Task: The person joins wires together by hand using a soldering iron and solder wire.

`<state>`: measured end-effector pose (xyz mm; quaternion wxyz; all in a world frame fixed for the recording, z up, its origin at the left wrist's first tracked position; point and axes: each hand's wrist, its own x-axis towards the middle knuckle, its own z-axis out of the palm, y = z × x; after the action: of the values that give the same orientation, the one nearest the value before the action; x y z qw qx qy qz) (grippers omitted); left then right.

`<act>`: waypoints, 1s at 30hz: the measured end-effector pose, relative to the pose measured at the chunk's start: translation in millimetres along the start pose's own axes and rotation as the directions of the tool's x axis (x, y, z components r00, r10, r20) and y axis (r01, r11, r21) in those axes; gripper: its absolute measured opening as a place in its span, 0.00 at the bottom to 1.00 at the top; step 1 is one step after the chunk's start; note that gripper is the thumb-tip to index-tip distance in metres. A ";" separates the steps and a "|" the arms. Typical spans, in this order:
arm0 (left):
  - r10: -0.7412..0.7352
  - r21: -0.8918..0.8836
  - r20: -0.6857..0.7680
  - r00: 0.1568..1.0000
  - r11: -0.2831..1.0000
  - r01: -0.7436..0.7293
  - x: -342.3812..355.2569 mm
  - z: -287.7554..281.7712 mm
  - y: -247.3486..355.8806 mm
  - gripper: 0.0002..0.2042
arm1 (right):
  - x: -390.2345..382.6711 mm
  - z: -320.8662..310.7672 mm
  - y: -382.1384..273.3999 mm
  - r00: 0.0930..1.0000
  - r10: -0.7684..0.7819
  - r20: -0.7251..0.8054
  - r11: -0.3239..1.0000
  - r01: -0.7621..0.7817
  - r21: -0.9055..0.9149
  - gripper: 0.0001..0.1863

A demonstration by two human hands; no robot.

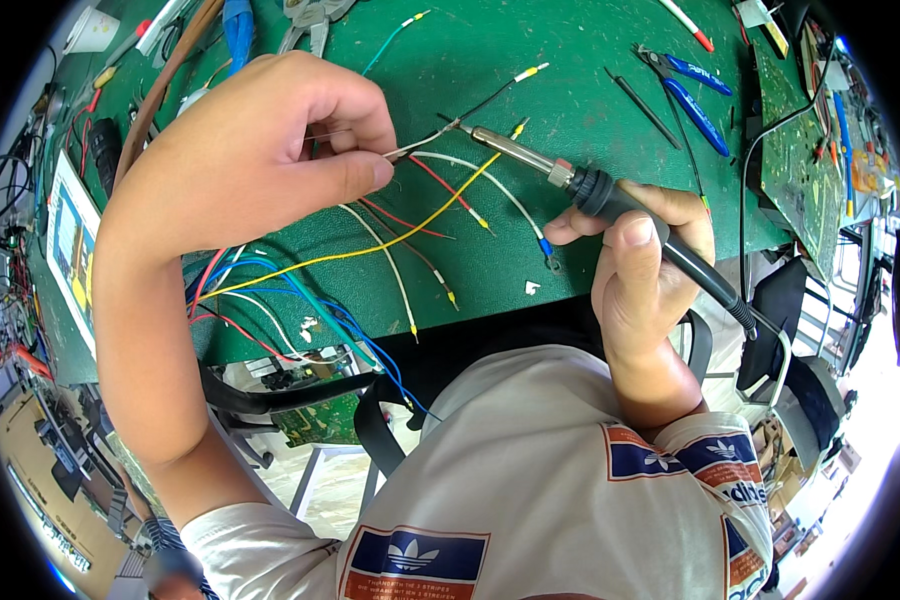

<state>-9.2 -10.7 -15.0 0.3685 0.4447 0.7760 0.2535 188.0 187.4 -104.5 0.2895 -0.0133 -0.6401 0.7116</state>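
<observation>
My right hand (645, 255) is wrapped round the dark handle of a soldering iron (610, 198), which points up and left. Its tip meets a bare joint at the lower end of a black wire (490, 98) with a yellow ferrule. Between thumb and fingers, my left hand (330, 140) pinches a thin pale wire (422, 140) that runs to the same joint. Whether it is solder or a wire lead, I cannot tell. Beneath lie a yellow wire (410, 231), a white wire (490, 178) with a blue ring terminal, and red and brown wires with ferrules.
On the green mat (570, 110), blue-handled cutters (695, 100) lie at the far right beside a dark thin rod (643, 108). Grey pliers (315, 25) lie at the back. Blue wires (345, 320) hang over the near edge. A picture sheet (70, 245) stands at the left.
</observation>
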 end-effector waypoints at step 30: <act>0.028 -0.051 0.005 1.000 0.998 -0.028 -0.1 0.6 -0.2 0.04 | 12.5 -36.7 -12.2 0.978 -0.206 -0.035 0.970 0.199 -0.137 0.21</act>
<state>-8.7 -10.9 -15.5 0.3784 0.4468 0.7620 0.2768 196.7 226.0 -95.5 0.3747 0.0155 -0.6768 0.6335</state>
